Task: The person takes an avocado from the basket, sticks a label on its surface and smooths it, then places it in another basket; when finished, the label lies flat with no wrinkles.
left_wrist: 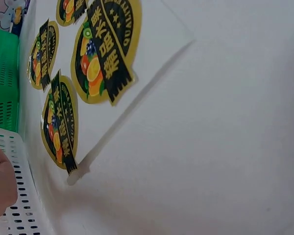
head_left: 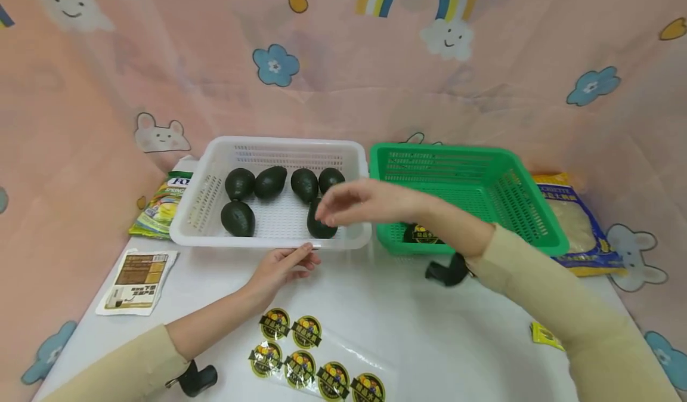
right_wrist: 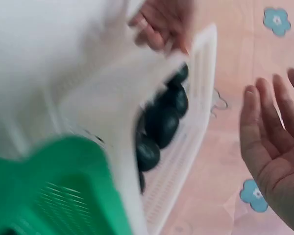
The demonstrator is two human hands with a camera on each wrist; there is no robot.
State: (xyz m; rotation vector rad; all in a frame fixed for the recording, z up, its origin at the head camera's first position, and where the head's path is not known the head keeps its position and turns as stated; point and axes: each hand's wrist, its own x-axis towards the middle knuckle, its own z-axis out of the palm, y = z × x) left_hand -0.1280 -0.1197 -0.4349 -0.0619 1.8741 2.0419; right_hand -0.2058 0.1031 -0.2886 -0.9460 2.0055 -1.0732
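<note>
Several dark green avocados (head_left: 271, 182) lie in a white basket (head_left: 271, 243). My right hand (head_left: 370, 202) hovers over the right end of this basket, above one avocado (head_left: 321, 222) that it partly hides. In the right wrist view the right hand (right_wrist: 279, 147) has its fingers spread and holds nothing. My left hand (head_left: 284, 271) is at the front rim of the white basket, thumb against the rim and fingers loosely bent below it. Inside the green basket (head_left: 472, 175), an avocado with a round black-and-gold label (head_left: 421, 234) shows partly beneath my right forearm.
A clear sheet of round fruit stickers (head_left: 299, 368) lies on the white table near the front. A green-yellow packet (head_left: 161, 208) and a white-brown packet (head_left: 138, 283) are at left. A blue-yellow bag (head_left: 579, 226) stands behind the green basket's right side; a small yellow packet (head_left: 546, 335) lies at right.
</note>
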